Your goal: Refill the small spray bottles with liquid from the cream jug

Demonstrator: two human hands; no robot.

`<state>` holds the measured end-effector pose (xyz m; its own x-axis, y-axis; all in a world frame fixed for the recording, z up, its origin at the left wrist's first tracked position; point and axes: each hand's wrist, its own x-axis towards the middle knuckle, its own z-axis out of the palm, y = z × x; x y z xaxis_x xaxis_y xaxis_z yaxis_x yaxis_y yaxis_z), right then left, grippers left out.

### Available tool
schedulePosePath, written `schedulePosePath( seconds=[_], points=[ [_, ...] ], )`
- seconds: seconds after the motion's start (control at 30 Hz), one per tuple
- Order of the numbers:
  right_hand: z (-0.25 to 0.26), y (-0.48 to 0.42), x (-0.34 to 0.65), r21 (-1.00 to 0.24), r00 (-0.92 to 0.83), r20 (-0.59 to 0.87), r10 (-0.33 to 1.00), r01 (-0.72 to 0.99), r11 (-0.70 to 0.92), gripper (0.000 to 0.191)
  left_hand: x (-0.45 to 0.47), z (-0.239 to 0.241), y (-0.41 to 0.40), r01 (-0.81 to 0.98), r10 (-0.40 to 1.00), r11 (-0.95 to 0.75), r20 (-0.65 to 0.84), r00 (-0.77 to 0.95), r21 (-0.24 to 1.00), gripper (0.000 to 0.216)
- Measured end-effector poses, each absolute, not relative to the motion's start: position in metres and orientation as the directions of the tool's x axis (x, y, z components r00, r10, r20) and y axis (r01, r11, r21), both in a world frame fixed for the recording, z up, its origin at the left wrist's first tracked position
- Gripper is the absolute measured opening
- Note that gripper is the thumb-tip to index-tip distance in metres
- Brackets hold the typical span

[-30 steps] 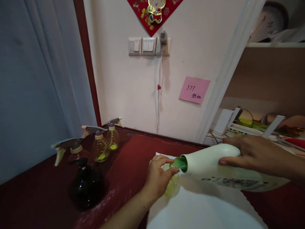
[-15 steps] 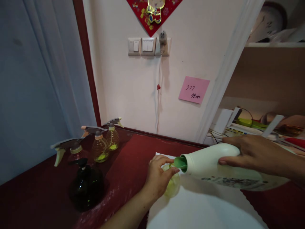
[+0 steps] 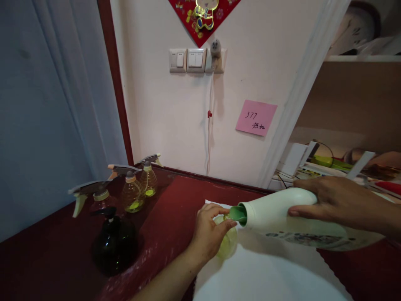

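Observation:
My left hand (image 3: pixel 208 233) is wrapped round a small clear bottle (image 3: pixel 228 246) with yellow-green liquid, standing on a white cloth (image 3: pixel 263 271). My right hand (image 3: pixel 335 201) grips a large white jug (image 3: pixel 288 219) tipped on its side. The jug's green spout (image 3: pixel 238 213) rests over the small bottle's mouth. My left fingers hide the bottle's neck.
Three clear spray bottles (image 3: pixel 131 192) and a dark pump bottle (image 3: pixel 112 244) stand at the left on the red table (image 3: pixel 169 209). Wall switches (image 3: pixel 188 60) with a hanging cord and a pink note (image 3: pixel 256 118) are behind. A cluttered shelf (image 3: pixel 338 165) is at the right.

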<state>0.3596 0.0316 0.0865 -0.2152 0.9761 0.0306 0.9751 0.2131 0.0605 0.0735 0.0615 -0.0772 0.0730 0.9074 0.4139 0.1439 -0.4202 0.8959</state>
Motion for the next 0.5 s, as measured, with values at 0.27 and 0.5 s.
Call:
schedulePosePath(
  seconds=[0.27,0.5],
  points=[
    [0.0857,0.0326,0.3581,0.066,-0.213,0.037,0.976,0.975,0.210,0.062,0.0731,-0.0757,0.0601,0.143,0.910,-0.414,0.407,0.078,0.899,0.019],
    [0.0865,0.0321,0.3576,0.078,-0.217,0.031,0.976,0.974,0.214,0.062,0.0733,-0.0740,0.0590,0.133,0.907,-0.420,0.412,0.083,0.898,0.019]
  ],
)
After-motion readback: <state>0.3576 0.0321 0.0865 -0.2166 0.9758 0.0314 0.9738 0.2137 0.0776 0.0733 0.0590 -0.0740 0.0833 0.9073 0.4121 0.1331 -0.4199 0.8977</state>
